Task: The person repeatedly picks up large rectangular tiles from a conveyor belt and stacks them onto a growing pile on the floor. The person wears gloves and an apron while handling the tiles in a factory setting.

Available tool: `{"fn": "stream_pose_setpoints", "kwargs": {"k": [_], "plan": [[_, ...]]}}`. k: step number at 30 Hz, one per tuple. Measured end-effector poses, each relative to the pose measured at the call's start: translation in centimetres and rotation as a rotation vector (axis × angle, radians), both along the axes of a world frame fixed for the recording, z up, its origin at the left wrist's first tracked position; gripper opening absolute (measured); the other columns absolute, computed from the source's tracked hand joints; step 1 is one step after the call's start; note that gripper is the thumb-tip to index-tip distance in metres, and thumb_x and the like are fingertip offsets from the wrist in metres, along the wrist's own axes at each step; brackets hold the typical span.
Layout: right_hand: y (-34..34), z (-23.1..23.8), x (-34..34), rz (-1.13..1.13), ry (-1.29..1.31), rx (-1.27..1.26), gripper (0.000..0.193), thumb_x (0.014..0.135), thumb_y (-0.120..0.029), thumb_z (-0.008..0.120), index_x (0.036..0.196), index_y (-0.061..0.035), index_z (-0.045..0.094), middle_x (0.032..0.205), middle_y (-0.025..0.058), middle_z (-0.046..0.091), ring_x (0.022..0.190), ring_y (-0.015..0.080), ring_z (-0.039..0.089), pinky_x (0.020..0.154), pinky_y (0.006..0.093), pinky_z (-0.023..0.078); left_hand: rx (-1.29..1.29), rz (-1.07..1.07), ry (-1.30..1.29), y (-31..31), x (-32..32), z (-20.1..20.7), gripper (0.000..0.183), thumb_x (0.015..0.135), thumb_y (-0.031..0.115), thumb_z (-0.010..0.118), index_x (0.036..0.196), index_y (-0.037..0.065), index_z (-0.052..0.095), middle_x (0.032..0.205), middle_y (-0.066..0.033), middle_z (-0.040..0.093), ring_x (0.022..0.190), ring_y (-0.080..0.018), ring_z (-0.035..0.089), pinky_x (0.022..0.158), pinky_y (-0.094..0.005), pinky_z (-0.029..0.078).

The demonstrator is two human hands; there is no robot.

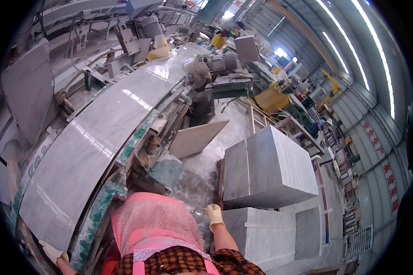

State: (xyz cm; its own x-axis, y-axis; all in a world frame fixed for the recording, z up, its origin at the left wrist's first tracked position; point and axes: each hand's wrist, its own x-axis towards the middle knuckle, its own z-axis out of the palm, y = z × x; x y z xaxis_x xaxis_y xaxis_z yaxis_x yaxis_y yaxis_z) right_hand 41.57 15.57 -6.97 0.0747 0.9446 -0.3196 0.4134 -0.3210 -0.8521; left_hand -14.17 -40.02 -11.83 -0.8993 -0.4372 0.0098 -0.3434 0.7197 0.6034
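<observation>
A long run of polished grey-white stone slabs (94, 133) lies on the green-framed machine bed to my left. At its near end, my left hand (53, 251), in a pale work glove, rests against the slab's edge with its fingers stretched out. My right hand (214, 215), gloved too, hangs beside the corner of a low stack of stone slabs (270, 236) bound with pale straps. Its fingers are turned away, and I see nothing held in it. Behind that stack stands a taller strapped stack of slabs (280, 169).
A motor head (220, 62) juts over the bed's right side farther along. One loose stone panel (197, 137) leans against the machine frame. Wet grey floor (195, 183) runs between machine and stacks. A yellow machine part (273, 97) and a distant person (323, 123) are beyond.
</observation>
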Motion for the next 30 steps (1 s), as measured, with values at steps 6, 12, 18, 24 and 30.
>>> {"fn": "stream_pose_setpoints", "kwargs": {"k": [6,12,18,24,30], "plan": [[4.8,4.8,-16.0,0.354,0.215,0.11,0.034,0.091,-0.02,0.053,0.111,0.0064,0.059,0.098,0.0081,0.065,0.092,0.0149,0.059,0.084,0.0289,0.045,0.098,0.001,-0.046,1.3,1.3,2.9,0.069,0.102,0.048,0.026,0.126,-0.011,0.052,0.121,-0.0228,0.061,0.11,-0.0342,0.058,0.1,-0.0327,0.041],[5.3,6.0,-35.5,0.66,0.426,0.195,0.042,0.089,-0.023,0.062,0.122,0.0009,0.054,0.107,0.0103,0.064,0.103,0.0144,0.06,0.091,0.03,0.045,1.035,0.0,-0.072,3.6,6.9,11.7,0.056,0.102,0.041,0.035,0.142,0.001,0.039,0.139,-0.0106,0.05,0.122,-0.0253,0.052,0.1,-0.0358,0.043],[3.4,14.0,-41.8,0.791,0.363,0.199,0.056,0.096,-0.027,0.053,0.144,-0.0042,0.036,0.145,0.0165,0.039,0.134,0.0278,0.038,0.108,0.0366,0.034,0.403,0.023,-0.199,5.7,2.7,11.7,0.074,0.099,0.057,0.026,0.138,-0.004,0.042,0.134,-0.0171,0.055,0.123,-0.0273,0.051,0.102,-0.0355,0.038],[1.3,13.9,-47.6,1.158,-0.016,0.203,0.062,0.093,-0.036,0.057,0.142,-0.0031,0.038,0.14,0.0135,0.046,0.125,0.0237,0.046,0.102,0.0346,0.037,0.108,-0.102,-0.124,-2.6,5.5,4.5,0.065,0.102,0.045,0.021,0.126,-0.008,0.05,0.117,-0.0279,0.06,0.116,-0.0389,0.054,0.099,-0.0417,0.042],[2.7,13.6,-48.1,1.142,-0.007,-0.059,0.059,0.092,-0.023,0.063,0.136,0.0088,0.041,0.127,0.0125,0.054,0.112,0.0183,0.054,0.093,0.0293,0.045,-0.326,-0.246,-0.088,0.0,4.2,6.5,0.049,0.104,0.031,0.021,0.118,-0.002,0.054,0.101,-0.0263,0.064,0.102,-0.0364,0.061,0.09,-0.0457,0.047]]}}
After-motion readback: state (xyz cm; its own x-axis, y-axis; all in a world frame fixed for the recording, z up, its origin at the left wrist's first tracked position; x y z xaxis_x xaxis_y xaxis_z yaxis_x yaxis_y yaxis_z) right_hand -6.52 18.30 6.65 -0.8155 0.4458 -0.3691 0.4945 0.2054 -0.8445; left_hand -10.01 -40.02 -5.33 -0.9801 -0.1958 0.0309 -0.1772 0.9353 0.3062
